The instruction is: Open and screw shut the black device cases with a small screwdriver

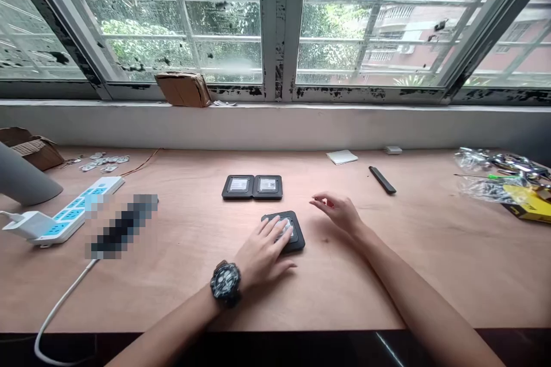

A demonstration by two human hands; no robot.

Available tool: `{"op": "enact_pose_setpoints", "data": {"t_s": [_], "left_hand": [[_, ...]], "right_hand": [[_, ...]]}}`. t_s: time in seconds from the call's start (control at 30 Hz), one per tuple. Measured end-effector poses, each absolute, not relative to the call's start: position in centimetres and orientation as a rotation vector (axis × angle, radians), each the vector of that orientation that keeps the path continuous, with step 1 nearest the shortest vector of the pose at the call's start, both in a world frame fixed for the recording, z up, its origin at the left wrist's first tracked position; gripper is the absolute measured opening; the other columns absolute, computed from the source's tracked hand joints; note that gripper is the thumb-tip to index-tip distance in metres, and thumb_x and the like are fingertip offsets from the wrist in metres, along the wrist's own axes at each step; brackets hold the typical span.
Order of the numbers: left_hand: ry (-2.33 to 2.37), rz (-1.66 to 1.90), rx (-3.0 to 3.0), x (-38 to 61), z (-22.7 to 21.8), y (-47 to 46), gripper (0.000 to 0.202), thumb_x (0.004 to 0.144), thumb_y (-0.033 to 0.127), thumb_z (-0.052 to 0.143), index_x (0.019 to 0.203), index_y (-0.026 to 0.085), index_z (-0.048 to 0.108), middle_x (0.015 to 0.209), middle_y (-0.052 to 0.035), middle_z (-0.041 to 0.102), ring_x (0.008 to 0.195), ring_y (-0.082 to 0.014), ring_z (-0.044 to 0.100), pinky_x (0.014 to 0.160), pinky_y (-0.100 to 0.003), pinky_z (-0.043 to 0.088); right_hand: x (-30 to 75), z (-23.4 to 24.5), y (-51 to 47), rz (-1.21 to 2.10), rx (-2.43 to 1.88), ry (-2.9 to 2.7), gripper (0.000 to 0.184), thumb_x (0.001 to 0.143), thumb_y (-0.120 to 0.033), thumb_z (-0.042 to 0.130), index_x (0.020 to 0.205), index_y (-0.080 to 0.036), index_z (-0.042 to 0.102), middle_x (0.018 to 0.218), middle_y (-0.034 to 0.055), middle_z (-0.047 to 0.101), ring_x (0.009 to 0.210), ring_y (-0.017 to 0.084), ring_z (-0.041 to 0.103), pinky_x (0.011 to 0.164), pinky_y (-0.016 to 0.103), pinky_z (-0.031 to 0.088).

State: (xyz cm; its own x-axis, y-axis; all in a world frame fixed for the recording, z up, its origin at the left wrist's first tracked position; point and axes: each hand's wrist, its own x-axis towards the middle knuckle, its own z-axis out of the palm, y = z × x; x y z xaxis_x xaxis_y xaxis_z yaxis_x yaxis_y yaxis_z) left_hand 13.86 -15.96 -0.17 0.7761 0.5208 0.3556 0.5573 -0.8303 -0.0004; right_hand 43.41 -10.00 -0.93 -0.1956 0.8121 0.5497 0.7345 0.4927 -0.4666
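Black rounded-square case (295,241) lies on the wooden desktop (181,298) just in front of the person, with the left hand (262,243) laid over it, fingers spread across its pale top and wrapping its near edge. Just beyond it, two more black cases (252,187) sit side by side, touching, each showing a white label with a printed code. The right hand (340,213) hangs apart from all three, to the right of the covered case, its fingers loosely curled around a tiny red speck too small to identify. A black sports watch (225,283) circles the left wrist.

From across the room, the head camera's view shows a blue-and-white power strip (71,212) at the left, with a white charger (28,225) plugged in and a white cable (55,309) trailing off the desk edge. A pixelated blur (123,226) hides something beside it. Small metal pieces (103,161) lie farther back, near a cardboard box (32,149). To the right are a slim black bar (382,179), a white notepad (341,156), clear plastic bags (495,175) and a yellow box (527,203). A crumpled cardboard packet (183,89) sits on the window sill.
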Motion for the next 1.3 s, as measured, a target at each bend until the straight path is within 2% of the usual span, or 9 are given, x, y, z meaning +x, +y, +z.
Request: {"op": "enact_pose_setpoints", "data": {"t_s": [0.1, 0.27, 0.47, 0.6, 0.77, 0.93, 1.03, 1.1, 1.3], "left_hand": [[-0.856, -0.501, -2.879, 15.5, -0.9, -14.9, 0.072, 0.092, 0.061, 0.062, 0.145, 0.014, 0.048, 0.151, -0.0194, 0.048, 0.141, -0.0405, 0.044, 0.114, -0.059, 0.039], [-0.82, -0.419, -2.869, 15.5, -2.1, -14.8, 0.056, 0.1, 0.045, 0.057, 0.145, 0.012, 0.048, 0.15, -0.0192, 0.05, 0.139, -0.0393, 0.047, 0.11, -0.055, 0.044], [-0.827, -0.443, -2.823, 10.7, -2.2, -15.4, 0.053, 0.105, 0.041, 0.048, 0.15, 0.015, 0.042, 0.153, -0.0152, 0.048, 0.142, -0.0363, 0.045, 0.112, -0.054, 0.044], [-0.874, -0.441, -2.748, 5.7, -2.0, -15.2, 0.055, 0.106, 0.039, 0.046, 0.156, 0.018, 0.035, 0.154, -0.0115, 0.046, 0.141, -0.0316, 0.047, 0.114, -0.048, 0.044], [-1.089, -0.439, -2.653, -0.5, -2.7, -14.0, 0.058, 0.105, 0.043, 0.044, 0.159, 0.028, 0.03, 0.155, -0.005, 0.046, 0.14, -0.0302, 0.048, 0.114, -0.046, 0.045], [-1.45, -0.399, -2.515, -5.9, -3.5, -10.7, 0.057, 0.102, 0.061, 0.038, 0.151, 0.034, 0.047, 0.157, -0.0069, 0.042, 0.143, -0.0411, 0.041, 0.109, -0.059, 0.044], [-1.601, -0.388, -2.573, -7.7, -2.8, -7.4, 0.062, 0.101, 0.065, 0.034, 0.151, 0.031, 0.047, 0.16, -0.0088, 0.037, 0.148, -0.0406, 0.03, 0.114, -0.059, 0.038], [-1.652, -0.388, -2.656, -8.0, -2.2, -4.9, 0.069, 0.097, 0.069, 0.041, 0.153, 0.029, 0.043, 0.161, -0.0076, 0.035, 0.152, -0.0371, 0.023, 0.118, -0.056, 0.032], [-1.88, -0.606, -2.607, -5.4, -1.8, 0.7, 0.076, 0.092, 0.076, 0.042, 0.143, 0.021, 0.058, 0.156, -0.0088, 0.044, 0.151, -0.0336, 0.028, 0.122, -0.05, 0.028]], "right_hand": [[43.4, -1.0, -10.0, 0.148, -1.258, -2.04, 0.031, 0.095, -0.053, 0.061, 0.094, -0.025, 0.074, 0.086, 0.0031, 0.076, 0.066, 0.016, 0.066, 0.063, 0.027, 0.049], [43.2, -1.4, -9.9, 0.247, -1.259, -2.11, 0.027, 0.095, -0.05, 0.062, 0.094, -0.026, 0.075, 0.098, 0.0044, 0.073, 0.075, 0.016, 0.068, 0.068, 0.027, 0.051], [42.9, -1.5, -9.9, 0.286, -1.265, -2.117, 0.025, 0.095, -0.048, 0.064, 0.091, -0.025, 0.075, 0.092, 0.0039, 0.072, 0.073, 0.016, 0.067, 0.065, 0.027, 0.048], [42.5, -0.9, -10.4, 0.28, -1.254, -2.106, 0.023, 0.096, -0.046, 0.063, 0.093, -0.026, 0.075, 0.093, 0.0037, 0.073, 0.071, 0.016, 0.065, 0.064, 0.027, 0.047], [41.9, -0.7, -11.0, 0.273, -1.237, -2.144, 0.025, 0.097, -0.047, 0.061, 0.094, -0.027, 0.075, 0.093, 0.0034, 0.074, 0.072, 0.016, 0.066, 0.064, 0.027, 0.046], [41.6, -0.8, -11.1, 0.276, -1.226, -2.147, 0.025, 0.097, -0.047, 0.061, 0.095, -0.027, 0.076, 0.093, 0.0032, 0.075, 0.068, 0.015, 0.065, 0.062, 0.027, 0.045], [41.6, -0.6, -11.1, 0.288, -1.21, -2.132, 0.025, 0.097, -0.047, 0.061, 0.095, -0.027, 0.076, 0.093, 0.0035, 0.075, 0.068, 0.015, 0.065, 0.063, 0.028, 0.046], [41.7, -0.6, -11.2, 0.297, -1.208, -2.121, 0.026, 0.097, -0.048, 0.06, 0.096, -0.027, 0.076, 0.094, 0.0036, 0.075, 0.069, 0.015, 0.065, 0.063, 0.028, 0.046], [42.0, -0.7, -10.9, 0.28, -1.223, -2.111, 0.029, 0.097, -0.05, 0.059, 0.094, -0.028, 0.077, 0.092, 0.0043, 0.075, 0.067, 0.016, 0.065, 0.064, 0.029, 0.047]]}}
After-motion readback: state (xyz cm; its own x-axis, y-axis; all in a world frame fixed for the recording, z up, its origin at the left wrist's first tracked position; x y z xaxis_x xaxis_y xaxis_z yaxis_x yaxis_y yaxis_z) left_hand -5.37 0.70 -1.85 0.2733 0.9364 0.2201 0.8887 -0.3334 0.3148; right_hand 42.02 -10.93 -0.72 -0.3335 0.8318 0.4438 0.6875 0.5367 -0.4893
